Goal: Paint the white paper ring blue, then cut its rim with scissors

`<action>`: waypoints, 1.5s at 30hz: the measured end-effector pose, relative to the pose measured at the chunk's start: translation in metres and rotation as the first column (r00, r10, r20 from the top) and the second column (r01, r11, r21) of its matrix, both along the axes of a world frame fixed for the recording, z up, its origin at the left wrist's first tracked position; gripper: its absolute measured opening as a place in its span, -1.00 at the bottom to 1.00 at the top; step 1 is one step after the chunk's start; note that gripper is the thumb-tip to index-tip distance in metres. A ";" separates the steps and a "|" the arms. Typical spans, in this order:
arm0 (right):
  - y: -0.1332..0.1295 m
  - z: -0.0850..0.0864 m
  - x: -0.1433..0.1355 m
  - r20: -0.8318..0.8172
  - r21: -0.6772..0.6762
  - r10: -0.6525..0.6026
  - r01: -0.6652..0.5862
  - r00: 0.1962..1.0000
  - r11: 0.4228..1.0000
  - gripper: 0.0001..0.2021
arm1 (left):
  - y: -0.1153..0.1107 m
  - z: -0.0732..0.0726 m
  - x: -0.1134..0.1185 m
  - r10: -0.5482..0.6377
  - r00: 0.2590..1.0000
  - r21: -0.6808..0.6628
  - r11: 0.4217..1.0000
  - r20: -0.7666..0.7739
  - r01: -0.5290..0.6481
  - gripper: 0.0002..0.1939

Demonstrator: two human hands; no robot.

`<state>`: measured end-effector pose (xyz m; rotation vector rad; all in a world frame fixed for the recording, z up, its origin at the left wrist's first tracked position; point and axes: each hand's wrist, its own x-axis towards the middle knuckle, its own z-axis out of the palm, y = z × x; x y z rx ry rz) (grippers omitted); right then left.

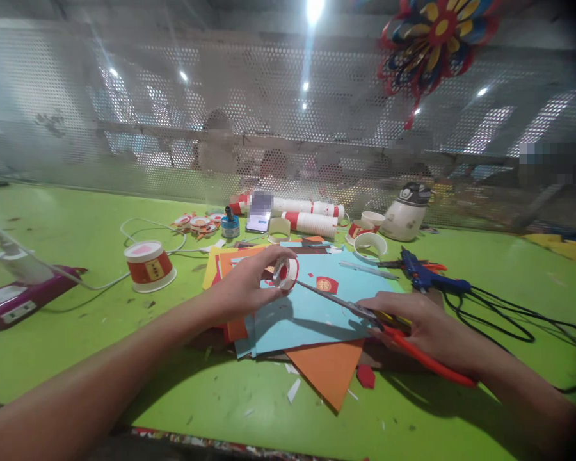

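Nearest to the camera is the left forearm (125,352), which leads to the left hand (244,278). Its thumb and fingers are pinched on a small white-and-red paper ring (292,274), held above light blue paper (312,326). This ring looks light and rather easy to crush, so gentle pressure on its outer wall should suit it. Right hand (425,323) is closed around red-handled scissors (360,310), probably stiff and heavier, best held by the handles. Whether their tip touches the ring, I cannot tell.
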<state>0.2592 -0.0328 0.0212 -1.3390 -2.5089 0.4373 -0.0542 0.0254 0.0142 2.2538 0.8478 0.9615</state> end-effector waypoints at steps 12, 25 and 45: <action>0.003 -0.007 0.008 -0.037 0.052 0.032 -0.030 0.999 0.998 -0.73 | -0.003 0.004 0.002 0.039 0.999 0.149 0.988 -0.010 -0.037 -0.63; 0.007 -0.028 0.033 -0.034 0.311 -0.015 0.025 0.999 0.950 -0.66 | -0.015 0.026 -0.004 0.024 0.998 0.156 0.987 0.064 -0.033 -0.44; 0.005 -0.019 0.026 0.036 0.342 0.036 -0.046 0.999 0.939 -0.65 | -0.015 0.032 -0.004 0.039 0.998 -0.104 0.994 0.046 -0.034 -0.38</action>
